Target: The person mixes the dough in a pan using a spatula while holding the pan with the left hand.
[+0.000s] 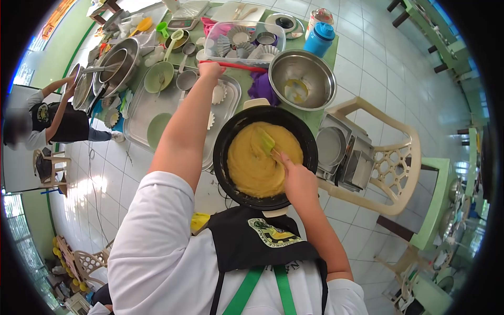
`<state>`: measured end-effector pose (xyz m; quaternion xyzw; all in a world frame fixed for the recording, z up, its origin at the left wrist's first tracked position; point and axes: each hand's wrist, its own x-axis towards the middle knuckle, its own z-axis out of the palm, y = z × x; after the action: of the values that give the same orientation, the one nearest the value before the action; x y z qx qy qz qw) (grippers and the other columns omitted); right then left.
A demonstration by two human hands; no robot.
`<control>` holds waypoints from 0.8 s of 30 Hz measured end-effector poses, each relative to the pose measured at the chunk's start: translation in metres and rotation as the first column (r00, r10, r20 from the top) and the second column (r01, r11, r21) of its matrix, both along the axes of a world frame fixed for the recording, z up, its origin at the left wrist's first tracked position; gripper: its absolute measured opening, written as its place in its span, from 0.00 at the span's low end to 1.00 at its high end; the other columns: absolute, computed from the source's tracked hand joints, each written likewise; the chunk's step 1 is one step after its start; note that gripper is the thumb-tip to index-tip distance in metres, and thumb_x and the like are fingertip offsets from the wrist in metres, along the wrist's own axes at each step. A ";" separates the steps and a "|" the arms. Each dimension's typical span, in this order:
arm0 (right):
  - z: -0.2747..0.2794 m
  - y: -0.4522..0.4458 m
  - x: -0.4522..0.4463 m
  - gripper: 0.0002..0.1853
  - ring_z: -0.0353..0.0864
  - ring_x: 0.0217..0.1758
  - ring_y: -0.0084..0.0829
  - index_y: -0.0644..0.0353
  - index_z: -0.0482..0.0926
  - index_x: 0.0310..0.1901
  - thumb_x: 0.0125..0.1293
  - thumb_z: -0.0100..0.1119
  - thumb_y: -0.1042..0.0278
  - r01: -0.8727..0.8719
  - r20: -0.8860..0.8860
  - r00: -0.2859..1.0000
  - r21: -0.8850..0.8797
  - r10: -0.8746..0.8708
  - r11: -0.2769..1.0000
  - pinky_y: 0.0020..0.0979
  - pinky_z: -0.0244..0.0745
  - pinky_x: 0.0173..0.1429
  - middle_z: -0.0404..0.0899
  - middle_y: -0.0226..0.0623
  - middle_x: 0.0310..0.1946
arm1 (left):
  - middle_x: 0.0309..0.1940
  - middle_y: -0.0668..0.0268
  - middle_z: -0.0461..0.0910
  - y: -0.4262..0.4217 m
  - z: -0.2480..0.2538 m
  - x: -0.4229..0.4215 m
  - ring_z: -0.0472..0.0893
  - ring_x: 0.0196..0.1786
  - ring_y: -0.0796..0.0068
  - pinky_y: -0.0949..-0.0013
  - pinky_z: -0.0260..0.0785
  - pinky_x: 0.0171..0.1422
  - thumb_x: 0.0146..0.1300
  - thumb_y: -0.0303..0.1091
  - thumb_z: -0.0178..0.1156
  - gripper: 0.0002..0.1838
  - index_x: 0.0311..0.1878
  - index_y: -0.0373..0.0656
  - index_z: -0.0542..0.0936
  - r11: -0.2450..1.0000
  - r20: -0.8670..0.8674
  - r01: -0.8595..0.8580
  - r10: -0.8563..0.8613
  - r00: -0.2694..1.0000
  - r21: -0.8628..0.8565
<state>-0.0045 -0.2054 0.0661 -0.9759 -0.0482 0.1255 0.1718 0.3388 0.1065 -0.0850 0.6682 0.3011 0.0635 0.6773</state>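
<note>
A black pan [220, 173] with cream-coloured handles holds a thick, smooth yellow mixture [252, 157]. My right hand [301, 181] is closed around the handle of a green-headed spatula [266, 140], whose head rests in the mixture. Farther off, my left hand [211, 70] grips the end of a long red handle [244, 66]. This handle reaches to the rim of a large steel bowl [329, 86]; what its far end looks like I cannot make out. Inside the bowl lies some yellowish liquid.
A clear plastic box [215, 52] of fluted tins and a blue bottle [319, 42] stand at the back. Left are a metal tray [137, 113], green bowls [158, 77] and a wide basin [132, 50]. Baking pans [362, 168] lie on a chair [404, 197] at right. Another person [58, 115] works at far left.
</note>
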 end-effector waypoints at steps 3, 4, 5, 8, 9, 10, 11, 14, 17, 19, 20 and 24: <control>0.006 0.000 0.000 0.22 0.83 0.33 0.48 0.43 0.78 0.63 0.69 0.54 0.70 -0.010 0.038 0.999 -0.007 0.010 1.000 0.46 0.77 0.38 0.80 0.46 0.30 | 0.34 0.55 0.82 -0.014 0.008 -0.001 0.85 0.31 0.65 0.71 0.77 0.29 0.62 0.17 0.54 0.07 0.42 0.26 0.79 0.991 -0.211 0.090 -0.068 0.975 0.098; 0.013 0.000 0.001 0.22 0.83 0.33 0.47 0.43 0.78 0.63 0.68 0.54 0.70 -0.024 0.046 0.999 -0.016 0.025 1.000 0.45 0.77 0.38 0.80 0.44 0.31 | 0.35 0.56 0.83 -0.013 0.012 -0.004 0.85 0.34 0.68 0.71 0.77 0.31 0.61 0.16 0.54 0.10 0.44 0.26 0.80 0.954 -0.212 0.244 -0.205 0.955 0.175; 0.022 -0.001 0.001 0.22 0.83 0.33 0.47 0.43 0.78 0.63 0.68 0.54 0.70 -0.023 0.038 0.999 -0.018 0.024 1.000 0.45 0.77 0.38 0.80 0.44 0.31 | 0.35 0.56 0.83 -0.012 0.013 -0.009 0.85 0.34 0.68 0.71 0.77 0.31 0.61 0.16 0.54 0.10 0.44 0.26 0.80 0.954 -0.220 0.246 -0.207 0.953 0.171; 0.058 -0.007 0.003 0.28 0.83 0.36 0.46 0.48 0.76 0.65 0.62 0.51 0.77 -0.057 -0.013 0.998 -0.102 0.056 0.993 0.44 0.78 0.43 0.80 0.44 0.36 | 0.32 0.49 0.85 -0.027 0.057 -0.058 0.86 0.39 0.56 0.60 0.75 0.46 0.58 0.32 0.61 0.15 0.45 0.34 0.84 0.905 0.043 0.232 -0.264 0.964 0.356; 0.064 -0.009 0.003 0.28 0.83 0.37 0.46 0.47 0.76 0.65 0.62 0.51 0.77 -0.034 0.019 0.999 -0.128 0.037 0.991 0.44 0.77 0.43 0.79 0.43 0.36 | 0.35 0.47 0.85 -0.028 0.073 -0.083 0.85 0.41 0.52 0.58 0.76 0.48 0.60 0.33 0.59 0.16 0.49 0.37 0.84 0.799 0.040 0.340 -0.412 0.910 0.496; 0.069 -0.011 0.003 0.28 0.83 0.37 0.45 0.46 0.77 0.64 0.62 0.51 0.77 -0.010 0.051 0.999 -0.154 0.018 0.988 0.44 0.77 0.43 0.78 0.43 0.36 | 0.37 0.44 0.85 -0.030 0.091 -0.110 0.85 0.43 0.48 0.55 0.76 0.50 0.62 0.34 0.57 0.17 0.52 0.39 0.84 0.659 0.016 0.422 -0.549 0.836 0.622; 0.073 -0.011 0.005 0.29 0.82 0.38 0.45 0.45 0.76 0.65 0.62 0.51 0.78 0.022 0.061 0.998 -0.165 -0.012 0.986 0.44 0.77 0.43 0.76 0.43 0.35 | 0.40 0.43 0.83 -0.036 0.124 -0.143 0.83 0.45 0.45 0.54 0.75 0.53 0.64 0.36 0.56 0.18 0.54 0.41 0.83 0.552 -0.182 0.575 -0.607 0.774 0.604; 0.054 -0.007 0.012 0.29 0.83 0.38 0.46 0.45 0.75 0.66 0.62 0.50 0.78 0.043 0.061 0.998 -0.192 -0.031 0.980 0.45 0.77 0.43 0.77 0.43 0.36 | 0.47 0.43 0.79 -0.043 0.139 -0.226 0.79 0.51 0.41 0.51 0.72 0.57 0.68 0.41 0.57 0.20 0.58 0.42 0.80 0.280 -0.421 0.702 -0.636 0.647 0.655; 0.012 0.011 0.009 0.28 0.83 0.40 0.51 0.47 0.74 0.66 0.64 0.47 0.77 -0.040 0.051 0.998 0.039 0.038 0.998 0.47 0.77 0.45 0.81 0.48 0.38 | 0.44 0.47 0.77 -0.056 0.116 -0.264 0.78 0.48 0.43 0.51 0.71 0.54 0.69 0.38 0.57 0.18 0.59 0.45 0.77 0.464 -0.224 0.556 -0.594 0.773 0.689; 0.019 0.016 0.000 0.25 0.82 0.42 0.52 0.41 0.77 0.63 0.68 0.46 0.75 -0.039 0.009 0.999 0.084 0.038 0.996 0.45 0.77 0.46 0.82 0.51 0.40 | 0.43 0.49 0.78 -0.060 0.111 -0.266 0.78 0.48 0.44 0.52 0.71 0.54 0.70 0.38 0.57 0.18 0.60 0.46 0.77 0.541 -0.137 0.503 -0.578 0.805 0.674; 0.031 0.010 -0.008 0.24 0.82 0.41 0.51 0.40 0.78 0.63 0.68 0.46 0.74 -0.099 -0.076 0.992 0.040 0.102 0.994 0.46 0.77 0.46 0.82 0.51 0.38 | 0.42 0.50 0.78 -0.060 0.109 -0.268 0.78 0.48 0.45 0.53 0.71 0.53 0.70 0.38 0.57 0.17 0.60 0.46 0.78 0.609 -0.056 0.452 -0.555 0.830 0.652; 0.095 -0.023 -0.013 0.22 0.82 0.38 0.49 0.38 0.81 0.60 0.70 0.47 0.72 -0.176 -0.179 0.975 -0.249 0.133 0.952 0.48 0.76 0.43 0.81 0.50 0.33 | 0.43 0.53 0.80 -0.058 0.114 -0.266 0.79 0.47 0.48 0.55 0.72 0.52 0.70 0.37 0.57 0.17 0.59 0.46 0.80 0.695 0.008 0.446 -0.545 0.839 0.564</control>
<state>-0.0172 -0.2287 0.1610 -0.9700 -0.0937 0.2219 0.0335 0.0724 0.0482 0.0290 0.8792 0.0181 0.0186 0.4758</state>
